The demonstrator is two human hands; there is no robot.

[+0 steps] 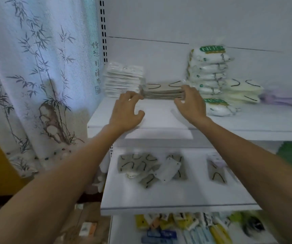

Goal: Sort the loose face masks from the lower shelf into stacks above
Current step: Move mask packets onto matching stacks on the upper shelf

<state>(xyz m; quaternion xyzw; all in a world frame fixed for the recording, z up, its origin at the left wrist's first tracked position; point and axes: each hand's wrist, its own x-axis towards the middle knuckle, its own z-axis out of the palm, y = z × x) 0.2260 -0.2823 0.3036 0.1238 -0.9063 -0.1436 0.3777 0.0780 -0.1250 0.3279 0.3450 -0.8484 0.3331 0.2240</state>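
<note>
On the upper shelf (159,118) a low stack of grey face masks (162,91) with black ear loops sits between my two hands. My left hand (126,110) touches the stack's left end with spread fingertips. My right hand (190,104) has its fingers against the right end. Neither hand visibly curls round the stack. Several loose grey masks (141,167) lie scattered at the left of the lower shelf (177,196), with one white packet (168,170) among them and another grey mask (217,174) to the right.
A tall stack of white packaged masks (124,80) stands left of the grey stack. Right of it are piled N95 packs (209,71), cream masks (242,90) and purple masks (280,99). A bamboo-print curtain (36,76) hangs on the left. Coloured packets (185,228) fill the bottom shelf.
</note>
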